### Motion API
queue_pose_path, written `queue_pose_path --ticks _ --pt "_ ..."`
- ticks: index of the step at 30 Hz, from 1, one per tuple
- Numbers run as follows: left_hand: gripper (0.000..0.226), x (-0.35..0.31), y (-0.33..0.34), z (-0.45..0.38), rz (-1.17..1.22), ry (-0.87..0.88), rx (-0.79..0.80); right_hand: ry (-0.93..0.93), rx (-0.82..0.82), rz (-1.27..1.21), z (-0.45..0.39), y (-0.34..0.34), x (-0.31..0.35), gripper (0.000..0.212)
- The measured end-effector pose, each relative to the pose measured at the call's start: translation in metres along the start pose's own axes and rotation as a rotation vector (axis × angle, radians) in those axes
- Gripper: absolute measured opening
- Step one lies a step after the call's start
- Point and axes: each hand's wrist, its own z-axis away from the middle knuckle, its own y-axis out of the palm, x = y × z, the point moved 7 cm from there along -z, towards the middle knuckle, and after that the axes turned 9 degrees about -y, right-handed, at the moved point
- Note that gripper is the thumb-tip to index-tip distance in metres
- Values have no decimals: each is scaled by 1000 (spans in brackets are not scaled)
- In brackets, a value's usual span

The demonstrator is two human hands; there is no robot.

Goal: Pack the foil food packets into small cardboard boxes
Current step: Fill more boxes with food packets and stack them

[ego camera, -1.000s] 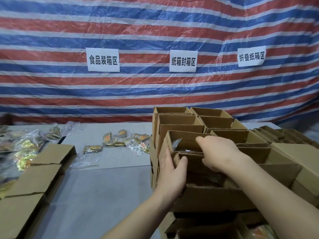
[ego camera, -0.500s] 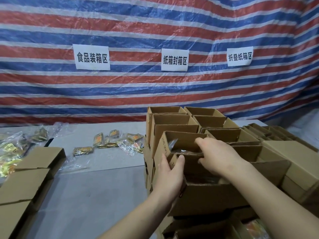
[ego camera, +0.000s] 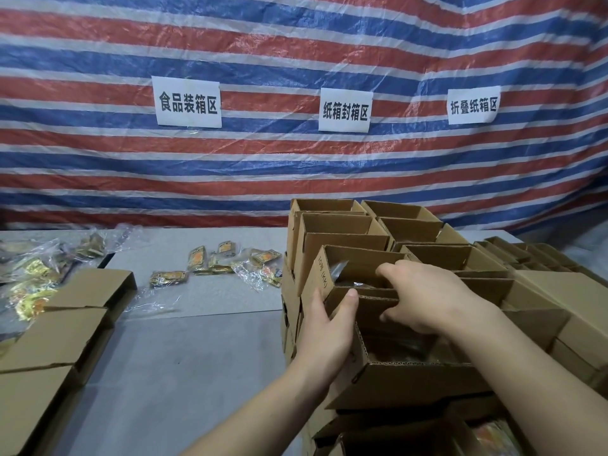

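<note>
Two bare hands work at one open cardboard box (ego camera: pixel 408 376) at the front of a stack. The left hand (ego camera: pixel 324 330) lies against the box's left wall, fingers fairly straight along the outside and the thumb hooked over the top edge, so it grips that wall. The right hand (ego camera: pixel 427 297) reaches in from the right over the box's far edge, fingers curled downward over the far flap; whether it pinches the flap or only presses on it cannot be told. Something dark and shiny lies inside the box, too shadowed to identify. Just behind, another open box (ego camera: pixel 355 268) holds a silvery foil packet (ego camera: pixel 339 269) standing against its left wall. More open boxes (ego camera: pixel 335 228) rise behind and to the right. Well apart to the left, loose foil packets (ego camera: pixel 200 260) lie on the grey table (ego camera: pixel 171 340), some in clear plastic wrap. Closed cardboard boxes (ego camera: pixel 56 334) sit at the table's left edge. Behind hangs a striped tarp (ego camera: pixel 296 44) bearing three paper signs (ego camera: pixel 188 102).
</note>
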Motion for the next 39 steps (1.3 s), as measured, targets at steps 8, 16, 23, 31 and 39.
queue_pose_path --ticks 8,16,23,31,39 --pt "74 -7 -2 3 37 85 7 -34 -36 -33 1 -9 4 73" --pt "57 -14 -69 -2 18 15 -160 -145 -82 -58 -5 -49 26 79" --pt "48 -18 -179 -15 72 -4 -289 -270 -253 -145 -47 -95 101 54" --pt "22 -14 -317 -35 80 -14 -387 -394 -192 -189 -139 -95 229 53" --pt "20 -5 -443 -70 -189 -17 -515 -373 -202 -318 -207 -77 303 40"
